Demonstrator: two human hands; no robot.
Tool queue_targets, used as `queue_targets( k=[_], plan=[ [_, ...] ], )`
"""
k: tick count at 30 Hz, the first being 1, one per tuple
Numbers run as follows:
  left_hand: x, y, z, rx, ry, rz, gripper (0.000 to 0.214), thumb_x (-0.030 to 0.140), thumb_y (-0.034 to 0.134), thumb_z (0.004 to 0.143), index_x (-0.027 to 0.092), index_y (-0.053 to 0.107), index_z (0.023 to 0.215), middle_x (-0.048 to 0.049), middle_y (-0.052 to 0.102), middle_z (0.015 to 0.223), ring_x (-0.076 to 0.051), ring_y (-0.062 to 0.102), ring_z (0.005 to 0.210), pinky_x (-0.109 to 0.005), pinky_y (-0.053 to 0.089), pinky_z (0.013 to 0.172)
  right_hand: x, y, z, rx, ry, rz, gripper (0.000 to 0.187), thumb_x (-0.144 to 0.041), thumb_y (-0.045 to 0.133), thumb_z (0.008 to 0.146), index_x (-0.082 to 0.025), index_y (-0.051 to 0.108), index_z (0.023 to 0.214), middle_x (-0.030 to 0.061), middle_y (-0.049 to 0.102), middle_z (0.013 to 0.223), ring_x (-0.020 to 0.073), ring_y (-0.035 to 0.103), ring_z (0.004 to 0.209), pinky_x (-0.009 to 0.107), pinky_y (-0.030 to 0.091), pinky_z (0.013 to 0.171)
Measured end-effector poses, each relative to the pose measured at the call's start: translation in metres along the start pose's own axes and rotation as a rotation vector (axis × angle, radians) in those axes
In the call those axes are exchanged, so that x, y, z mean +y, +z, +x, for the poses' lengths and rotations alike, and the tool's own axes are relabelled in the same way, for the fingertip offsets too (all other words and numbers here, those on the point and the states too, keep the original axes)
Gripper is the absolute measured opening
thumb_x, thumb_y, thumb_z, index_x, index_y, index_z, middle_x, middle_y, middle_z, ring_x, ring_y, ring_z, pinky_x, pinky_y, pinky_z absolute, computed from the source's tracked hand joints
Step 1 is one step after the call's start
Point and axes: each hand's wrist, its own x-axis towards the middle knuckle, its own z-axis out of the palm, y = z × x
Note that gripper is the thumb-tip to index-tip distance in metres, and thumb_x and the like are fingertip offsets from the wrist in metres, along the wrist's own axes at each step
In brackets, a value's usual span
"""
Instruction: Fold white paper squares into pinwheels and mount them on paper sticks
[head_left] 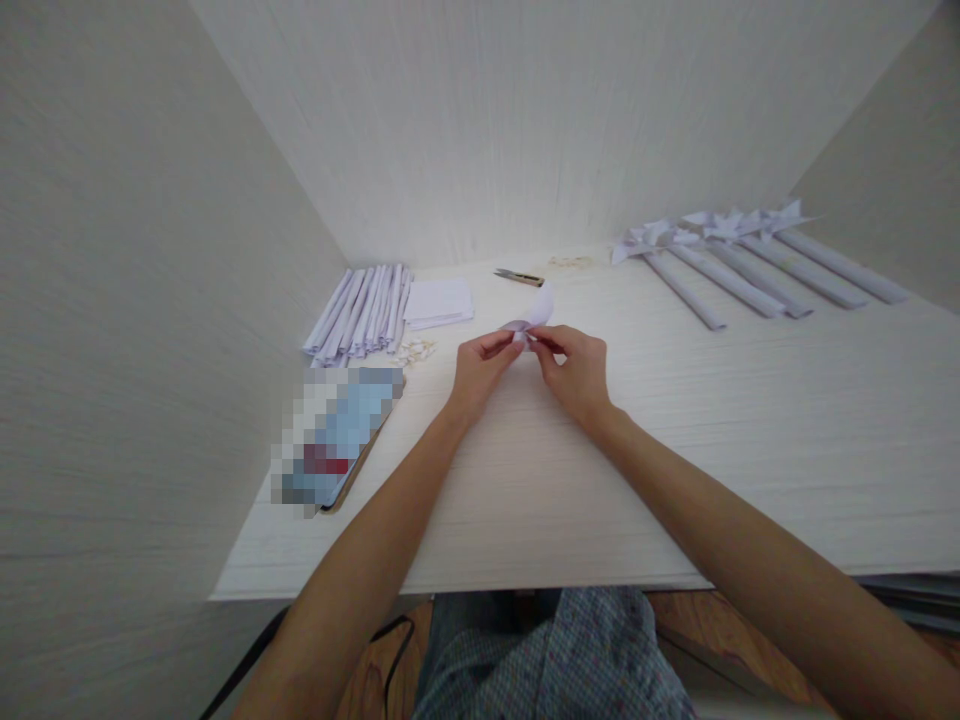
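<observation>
Both hands meet over the middle of the white table, pinching one piece of white paper [541, 305] between them. My left hand [480, 370] grips its left side with thumb and fingers closed. My right hand [574, 368] pinches the right side, fingertips almost touching those of the left. The paper curves upward behind the fingers, its far part standing bent. Where the fingertips close on it, its folds are partly hidden. Just beyond lies a pair of small thread snips [519, 277]. A stack of white paper squares [439, 302] sits left of the hands.
Rolled paper tubes [358, 312] lie bundled at the left, near small pale bits [414, 352] and a blurred phone [349, 440]. More pale bits [570, 262] lie at the back. Several paper pinwheels on tube sticks [750, 272] rest at right. Walls [525, 130] enclose the table.
</observation>
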Motion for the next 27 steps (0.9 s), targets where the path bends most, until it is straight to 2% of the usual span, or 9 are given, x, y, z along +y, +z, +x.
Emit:
queue_targets(
  k=[4, 11, 20, 27],
  plan=[
    [0.0008, 0.0002, 0.0001, 0.001, -0.014, 0.040, 0.016, 0.022, 0.062, 0.063, 0.016, 0.068, 0.076, -0.0005, 0.069, 0.077, -0.015, 0.061, 0.081, -0.027, 0.045, 0.075, 0.0019, 0.0010, -0.0011, 0.000, 0.046, -0.002, 0.014, -0.015, 0.049, 0.074, -0.018, 0.062, 0.077, 0.0040, 0.068, 0.075, 0.0151, 0.061, 0.065, 0.030, 0.048, 0.065],
    [0.0004, 0.0012, -0.0014, -0.006, -0.038, 0.000, 0.019, 0.021, 0.064, 0.062, 0.016, 0.068, 0.079, -0.0007, 0.069, 0.081, -0.015, 0.061, 0.083, -0.027, 0.045, 0.075, 0.0032, -0.0001, -0.0022, 0.001, 0.013, -0.078, 0.013, -0.019, 0.049, 0.076, -0.017, 0.061, 0.072, 0.0050, 0.064, 0.073, 0.0145, 0.056, 0.062, 0.028, 0.044, 0.059],
    [-0.0008, 0.0008, -0.0012, -0.007, -0.066, 0.019, 0.020, 0.021, 0.064, 0.062, 0.017, 0.069, 0.081, 0.0003, 0.068, 0.071, -0.015, 0.061, 0.080, -0.027, 0.047, 0.072, 0.0027, 0.0006, -0.0023, -0.013, 0.042, -0.133, 0.014, -0.021, 0.048, 0.078, -0.016, 0.058, 0.069, 0.0043, 0.061, 0.069, 0.0146, 0.052, 0.062, 0.028, 0.039, 0.061],
    [-0.0028, 0.0004, -0.0008, 0.011, -0.069, 0.004, 0.021, 0.021, 0.065, 0.060, 0.016, 0.068, 0.080, -0.0010, 0.069, 0.080, -0.014, 0.061, 0.080, -0.028, 0.046, 0.074, 0.0034, 0.0009, -0.0028, -0.016, 0.055, -0.146, 0.016, -0.023, 0.046, 0.079, -0.017, 0.055, 0.067, 0.0038, 0.059, 0.067, 0.0148, 0.051, 0.061, 0.028, 0.037, 0.060]
  ],
)
